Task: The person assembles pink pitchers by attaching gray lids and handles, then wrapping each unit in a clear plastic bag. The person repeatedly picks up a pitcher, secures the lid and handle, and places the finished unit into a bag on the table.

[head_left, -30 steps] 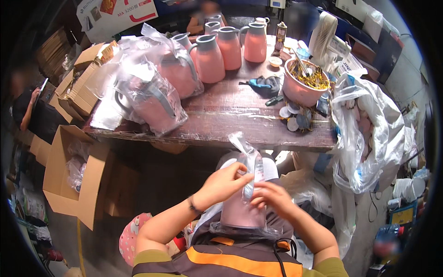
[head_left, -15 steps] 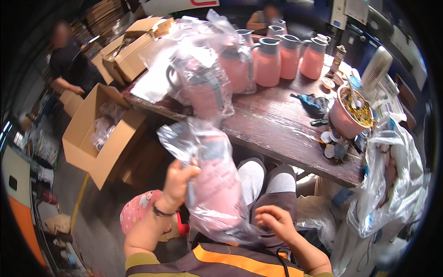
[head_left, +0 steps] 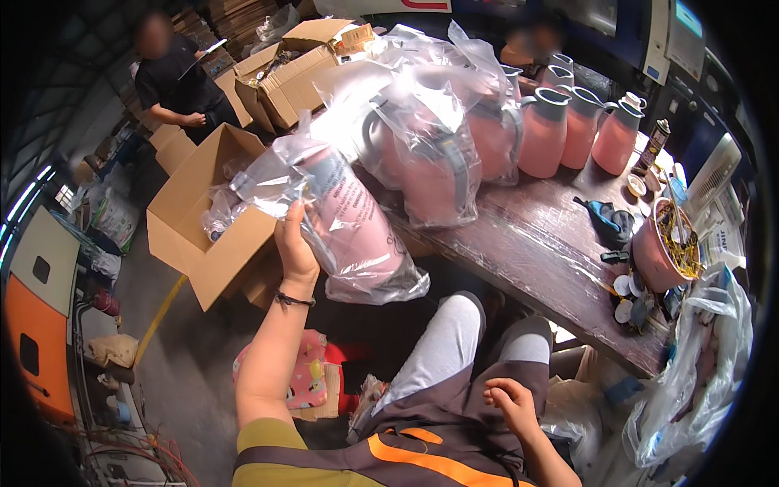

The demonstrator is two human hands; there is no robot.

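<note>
My left hand (head_left: 294, 243) grips a pink pitcher (head_left: 357, 227) with a grey top, wrapped in a clear printed plastic bag. It hangs tilted in the air between the table and an open carton (head_left: 174, 223), which has clear-wrapped things inside. My right hand (head_left: 513, 402) hovers over my lap, fingers loosely bent and apart, holding nothing. On the table's near left part stands another bagged pink pitcher (head_left: 426, 174), with one more bagged pitcher (head_left: 493, 150) behind it. Several unbagged pink pitchers (head_left: 542, 134) with grey rims and handles stand farther back.
The dark wooden table (head_left: 527, 235) carries a spray can (head_left: 652, 146), a pink pot (head_left: 656, 256) of yellow strands and round lids (head_left: 623, 296). Plastic bags (head_left: 690, 377) hang at right. A pink-patterned seat (head_left: 307, 377) stands below my left arm. One person (head_left: 174, 85) stands beyond the cartons.
My left hand has carried the bagged pitcher up and away from my lap, toward the open carton. My right hand stays over my lap. The whole view has shifted left.
</note>
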